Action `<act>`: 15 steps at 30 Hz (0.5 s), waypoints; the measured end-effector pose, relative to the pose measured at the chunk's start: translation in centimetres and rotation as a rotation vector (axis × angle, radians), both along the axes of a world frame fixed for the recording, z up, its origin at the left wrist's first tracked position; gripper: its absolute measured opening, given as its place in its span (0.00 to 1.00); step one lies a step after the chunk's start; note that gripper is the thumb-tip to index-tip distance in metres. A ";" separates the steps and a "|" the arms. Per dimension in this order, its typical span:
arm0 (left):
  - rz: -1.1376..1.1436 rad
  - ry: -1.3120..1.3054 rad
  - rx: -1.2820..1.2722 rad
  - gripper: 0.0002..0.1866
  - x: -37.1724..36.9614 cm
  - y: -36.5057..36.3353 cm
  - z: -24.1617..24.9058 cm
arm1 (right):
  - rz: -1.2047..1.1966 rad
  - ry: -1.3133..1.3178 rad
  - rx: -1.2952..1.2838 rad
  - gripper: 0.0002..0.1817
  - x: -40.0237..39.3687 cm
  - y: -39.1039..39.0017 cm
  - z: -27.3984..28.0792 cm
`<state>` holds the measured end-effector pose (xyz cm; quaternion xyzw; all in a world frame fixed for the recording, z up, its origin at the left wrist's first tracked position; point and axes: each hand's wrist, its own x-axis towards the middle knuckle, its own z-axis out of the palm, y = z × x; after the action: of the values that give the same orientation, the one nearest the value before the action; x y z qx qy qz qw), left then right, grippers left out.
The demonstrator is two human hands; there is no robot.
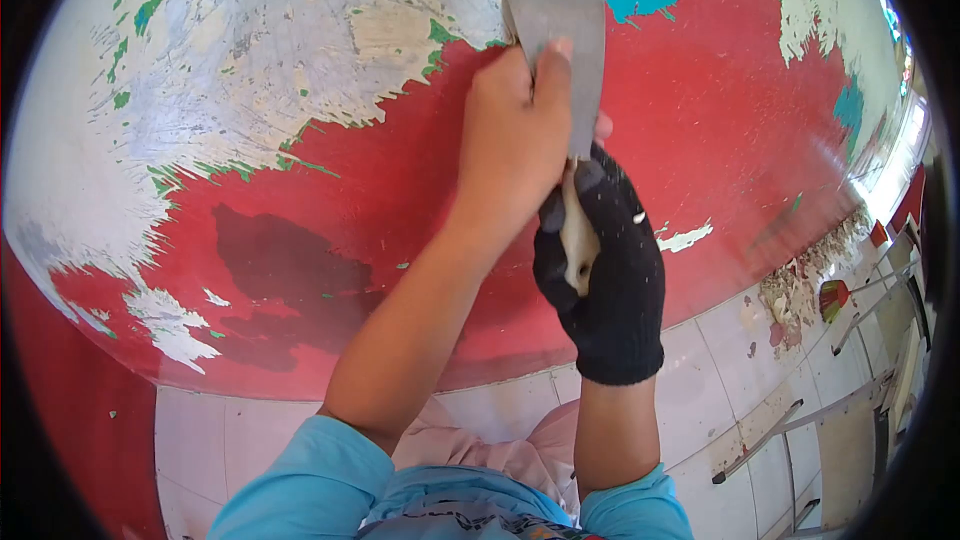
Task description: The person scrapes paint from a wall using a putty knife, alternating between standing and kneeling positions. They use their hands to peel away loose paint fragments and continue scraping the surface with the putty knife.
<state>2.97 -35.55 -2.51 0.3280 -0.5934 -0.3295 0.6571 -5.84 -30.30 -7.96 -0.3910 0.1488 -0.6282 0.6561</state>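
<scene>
A wide-bladed paint scraper (580, 60) is held up against a painted wall, its broad edge at the top over a teal patch. My left hand (520, 120), bare, pinches the metal blade, with the thumb on its face and other fingers partly hidden behind it. My right hand (622, 270) wears a black knitted glove and is wrapped round the scraper's pale handle (578, 235). Around both hands the wall (700, 120) is bare red, with ragged-edged white paint (260, 40) at upper left. Green and teal layers show along the torn edges.
Paint flakes (815, 275) lie heaped on the tiled floor (700, 370) at right, along the wall's foot. A green and red broom head (833, 298) rests beside them. Metal frame legs (765, 440) stand at lower right. A red surface (70, 420) borders the floor on the left.
</scene>
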 end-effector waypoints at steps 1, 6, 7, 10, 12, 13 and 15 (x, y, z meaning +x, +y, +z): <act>0.008 -0.017 0.011 0.19 0.2 0.1 0.5 | 0.004 0.002 0.011 0.15 0.1 0.2 0.1; 0.004 0.021 0.022 0.19 -0.4 0.5 -0.7 | -0.084 0.071 0.112 0.15 0.0 1.2 0.5; 0.005 0.024 0.022 0.19 -0.4 0.4 -0.7 | -0.083 0.074 0.112 0.15 -0.1 1.1 0.5; -0.004 0.030 0.071 0.19 -0.5 0.2 -0.7 | -0.052 0.047 0.089 0.16 -0.3 1.0 0.4; 0.064 0.091 -0.030 0.17 -1.3 0.2 -1.0 | -0.097 0.066 0.105 0.16 -0.1 1.3 0.5; 0.060 0.090 -0.042 0.17 -1.2 0.2 -0.7 | -0.100 0.063 0.093 0.16 -0.3 1.2 0.7; 0.038 0.069 -0.022 0.17 -0.9 0.0 -0.4 | -0.041 0.067 0.070 0.16 -0.6 0.9 0.6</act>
<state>2.05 -35.53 -2.89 0.3204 -0.5676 -0.3213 0.6869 -6.41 -29.42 -7.32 -0.3855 0.2003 -0.6226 0.6509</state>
